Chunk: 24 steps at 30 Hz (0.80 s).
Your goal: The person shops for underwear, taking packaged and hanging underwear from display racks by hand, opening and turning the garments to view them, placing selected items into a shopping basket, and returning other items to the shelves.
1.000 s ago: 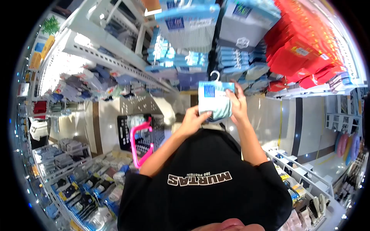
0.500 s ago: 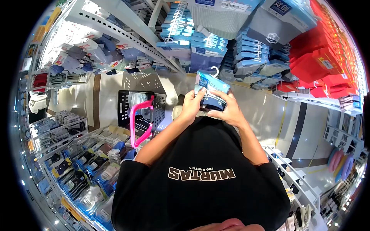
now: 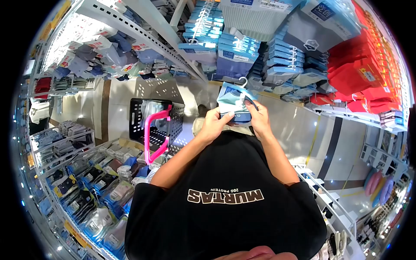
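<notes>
Both hands grip a garment pack [image 3: 232, 96] with a light blue printed card and a white plastic hook [image 3: 243, 82] at its top. My left hand [image 3: 213, 125] has its lower left corner, with the thumb on the front near a dark band of lettering. At the right edge, my right hand [image 3: 260, 118] pinches the pack, thumb and fingers close together beside a dark strip. Pale and dark cloth shows in the pack, partly covered by glare and fingers. It is held in front of my waist, tilted upward.
A black shopping basket [image 3: 177, 123] with a pink handle [image 3: 147, 138] stands on the floor at left, with clear-wrapped goods inside. Racks of blue packs [image 3: 236, 60] and red packs [image 3: 359, 71] hang ahead. A bin of packaged socks [image 3: 93, 186] lies at lower left.
The right hand has moved up along the pack's right edge and the left hand down to its lower corner. The pack's face now shows paler, with the dark band lower.
</notes>
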{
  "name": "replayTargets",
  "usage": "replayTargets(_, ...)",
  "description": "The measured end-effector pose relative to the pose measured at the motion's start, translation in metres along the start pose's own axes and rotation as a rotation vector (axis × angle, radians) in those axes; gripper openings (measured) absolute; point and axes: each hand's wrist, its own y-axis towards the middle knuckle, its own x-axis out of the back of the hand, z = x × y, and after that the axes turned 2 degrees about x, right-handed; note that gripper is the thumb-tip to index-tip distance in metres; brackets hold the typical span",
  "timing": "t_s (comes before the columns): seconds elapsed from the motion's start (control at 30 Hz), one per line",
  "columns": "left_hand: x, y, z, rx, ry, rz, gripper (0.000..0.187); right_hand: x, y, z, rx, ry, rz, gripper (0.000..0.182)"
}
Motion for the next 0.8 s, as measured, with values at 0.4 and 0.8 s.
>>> replayTargets(0.4,-0.002,0.008,-0.002,0.034,0.036,-0.084,0.027,-0.003,-0.022,0.025,0.225,-0.506,0.153,0.03)
replayTargets(0.8,0.0,0.002,0.01,-0.009,0.134,0.029,0.019,0.005,-0.006,-0.002,0.097,-0.338,-0.024,0.021)
